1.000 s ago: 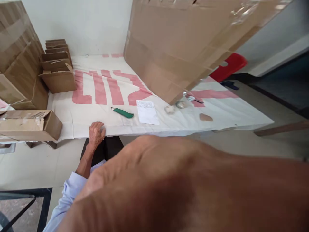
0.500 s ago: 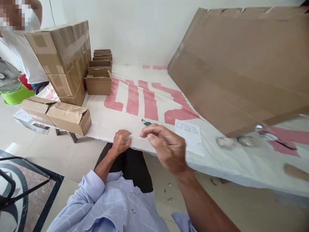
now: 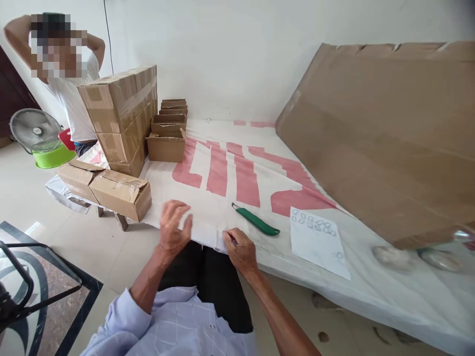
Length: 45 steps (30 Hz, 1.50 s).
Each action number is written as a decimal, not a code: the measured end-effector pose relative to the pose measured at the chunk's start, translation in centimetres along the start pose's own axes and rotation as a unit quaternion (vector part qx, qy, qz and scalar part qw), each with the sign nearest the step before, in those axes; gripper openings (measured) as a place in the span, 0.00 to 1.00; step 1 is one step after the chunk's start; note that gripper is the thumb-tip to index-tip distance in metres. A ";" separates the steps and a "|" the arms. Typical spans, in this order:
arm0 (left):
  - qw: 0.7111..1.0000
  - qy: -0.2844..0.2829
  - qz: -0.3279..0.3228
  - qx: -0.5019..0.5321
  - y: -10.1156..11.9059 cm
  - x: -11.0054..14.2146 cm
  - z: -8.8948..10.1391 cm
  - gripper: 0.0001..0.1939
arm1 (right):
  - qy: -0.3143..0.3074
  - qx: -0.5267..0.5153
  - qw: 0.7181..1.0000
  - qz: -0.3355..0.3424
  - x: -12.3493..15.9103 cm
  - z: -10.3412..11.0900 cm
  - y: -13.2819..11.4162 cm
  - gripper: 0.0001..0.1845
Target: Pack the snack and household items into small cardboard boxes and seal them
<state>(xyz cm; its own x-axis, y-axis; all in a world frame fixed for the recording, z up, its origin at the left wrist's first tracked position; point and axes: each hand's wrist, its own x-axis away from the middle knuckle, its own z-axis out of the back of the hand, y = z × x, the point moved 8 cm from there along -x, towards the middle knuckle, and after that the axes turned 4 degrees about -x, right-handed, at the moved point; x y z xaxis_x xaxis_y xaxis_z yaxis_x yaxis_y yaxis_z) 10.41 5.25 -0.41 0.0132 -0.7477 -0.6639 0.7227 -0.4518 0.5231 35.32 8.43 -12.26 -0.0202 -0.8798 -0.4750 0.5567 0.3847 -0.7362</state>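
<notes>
My left hand (image 3: 174, 231) hovers at the near edge of a table covered by a white cloth with red lettering (image 3: 222, 173), its fingers spread and nothing in them. My right hand (image 3: 240, 249) rests on the cloth's front edge with its fingers curled, pinching the fabric. A green-handled utility knife (image 3: 256, 221) lies on the cloth just beyond my right hand. To its right lies a white paper sheet (image 3: 318, 241) with small printed rings.
A large flat cardboard sheet (image 3: 386, 138) leans over the table's right side. Taped brown boxes (image 3: 120, 116) and small open cartons (image 3: 166, 138) stand at the far left; a long box (image 3: 111, 190) lies at the near left corner. A person in white (image 3: 74, 94) stands behind, by a fan (image 3: 35, 131).
My right hand has dropped from in front of the camera down to the cloth's edge. My left hand has lifted off the edge and spread its fingers. The view has swung left.
</notes>
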 end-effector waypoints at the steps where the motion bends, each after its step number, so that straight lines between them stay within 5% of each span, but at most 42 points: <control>1: 0.997 0.052 -0.003 -0.052 -0.4 -0.9 3.2 0.11 | 0.003 0.002 1.000 0.004 0.1 -0.1 0.1 0.16; 5: 0.962 0.144 0.085 -0.214 -4.8 -4.2 12.8 0.15 | 0.000 -0.001 1.000 0.001 0.0 -0.6 0.3 0.16; 8: 0.939 0.076 0.182 -0.283 -9.3 -5.4 14.6 0.19 | -0.003 -0.008 1.000 -0.004 -0.2 -0.7 0.1 0.16; 10: 0.933 0.041 0.198 -0.298 -10.8 -5.5 14.1 0.19 | -0.002 -0.010 1.000 -0.002 -0.4 -0.7 -0.1 0.16; 13: 0.939 0.031 0.172 -0.295 -10.1 -5.1 12.2 0.19 | -0.004 -0.010 1.000 0.005 -0.6 -0.7 -0.3 0.16; 19: 0.960 -0.026 0.086 -0.266 -2.5 -2.4 5.6 0.22 | 0.002 -0.023 1.000 0.010 -0.9 -0.7 -0.2 0.15; 22: 0.975 -0.033 0.045 -0.215 0.2 -1.8 4.5 0.22 | -0.001 -0.030 0.999 0.012 -0.9 -0.4 0.2 0.14; 24: 0.980 0.000 0.060 -0.190 -0.5 -2.5 5.8 0.23 | -0.005 -0.039 0.999 0.009 -0.9 0.0 0.4 0.14; 27: 0.975 0.040 0.148 -0.160 -5.0 -4.5 8.5 0.30 | -0.002 -0.060 0.998 -0.008 -0.7 0.3 0.2 0.14; 31: 0.971 -0.048 0.233 -0.013 -9.9 -5.6 7.5 0.31 | -0.010 -0.127 0.991 -0.030 -0.4 -0.5 -1.6 0.17; 35: 0.968 -0.072 0.233 0.054 -9.3 -4.2 6.0 0.30 | -0.031 -0.194 0.980 -0.037 -0.9 -1.5 -3.4 0.25; 45: 0.945 -0.185 0.176 0.205 -9.3 -3.7 3.9 0.50 | -0.060 -0.259 0.957 -0.114 -3.2 -0.5 -1.8 0.41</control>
<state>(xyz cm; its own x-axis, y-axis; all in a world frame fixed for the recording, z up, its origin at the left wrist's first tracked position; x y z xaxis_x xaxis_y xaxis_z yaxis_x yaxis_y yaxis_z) 0.94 10.34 -0.71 -0.0946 -0.9713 -0.2182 0.3885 -0.2378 0.8902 33.98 10.71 -9.67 0.0208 -0.9712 -0.2374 0.0631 0.2383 -0.9692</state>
